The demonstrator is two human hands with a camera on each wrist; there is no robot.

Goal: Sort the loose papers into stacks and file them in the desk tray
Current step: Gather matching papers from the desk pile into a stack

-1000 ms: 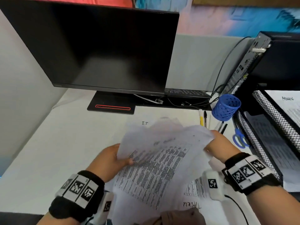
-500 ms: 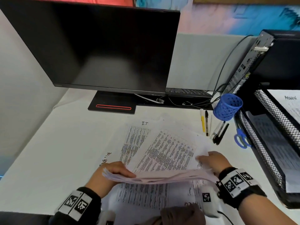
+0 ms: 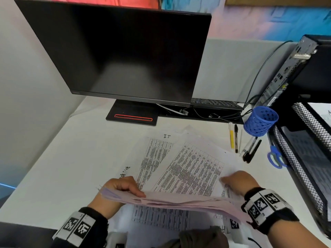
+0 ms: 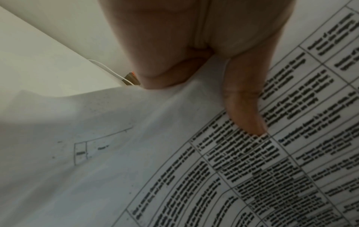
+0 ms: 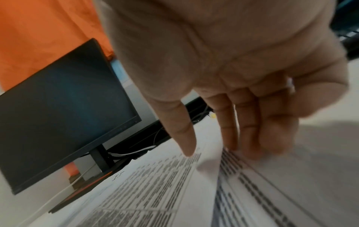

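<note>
My left hand (image 3: 123, 188) grips the left end of a thin stack of papers (image 3: 179, 201), thumb on top. The stack lies nearly flat, edge-on to me, just above the desk, and sags to the right under my right wrist. In the left wrist view my thumb (image 4: 244, 107) presses on a printed table sheet (image 4: 252, 176). My right hand (image 3: 238, 181) lies over the stack's right part, its straight fingers (image 5: 242, 130) resting on the top sheet, thumb apart. More loose printed papers (image 3: 188, 163) lie spread on the desk, one headed "I.T" (image 3: 167, 136). The black mesh desk tray (image 3: 304, 158) stands at the right with sheets in both tiers.
A dark monitor (image 3: 125, 56) on its stand fills the back, with a keyboard (image 3: 215, 102) and cables behind. A blue pen cup (image 3: 260, 120) lies tipped beside several pens (image 3: 249, 149) and blue scissors (image 3: 274, 158). A small computer (image 3: 286, 72) leans above the tray.
The stack, held up and facing me a second ago, has come down flat toward the desk's front. Both hands dropped with it, uncovering the papers on the desk.
</note>
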